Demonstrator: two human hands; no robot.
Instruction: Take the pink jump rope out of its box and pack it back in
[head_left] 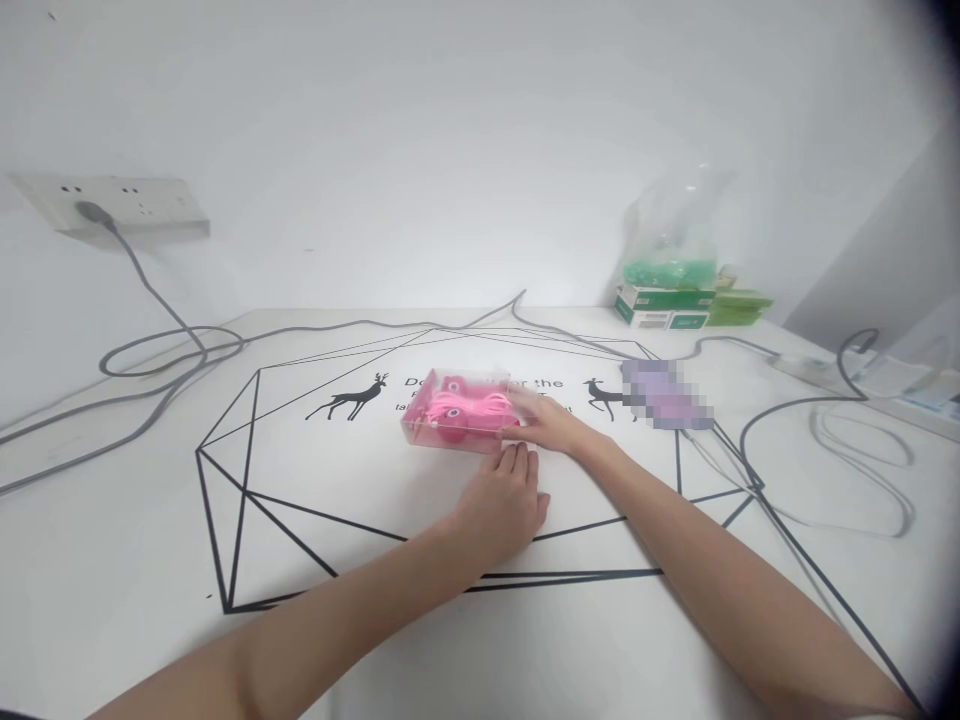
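A white tabletop (570,650) filled the lower part of the frame, printed with black lines and deer. On it, just below the frame's centre, lay a clear box (417,430) with pink contents, resting flat with its broad face up. Its long axis ran from left to right across the frame, the near edge dipping slightly toward the right. Which end opened could not be told.

The left hand (501,500), below the box's right part, had its fingers laid close together, their tips at the near right corner; whether they pinched anything there could not be told. The right hand (556,424) closed about the box's right end and appeared to pinch it, the thumb side low and the other fingers partly lost behind blur and clear plastic. The step in hand looked like handling the box at that end, with its contents inside; a next move there would call for one hand to steady the box while the other worked the end, without crushing the thin walls.

A blurred purple item (667,394) lay right of centre, apart from both hands. Inside the box, a bundled pink cord (491,407) stretched toward the right end, while a round pink piece (452,422) with an eye-like spot sat toward the left.
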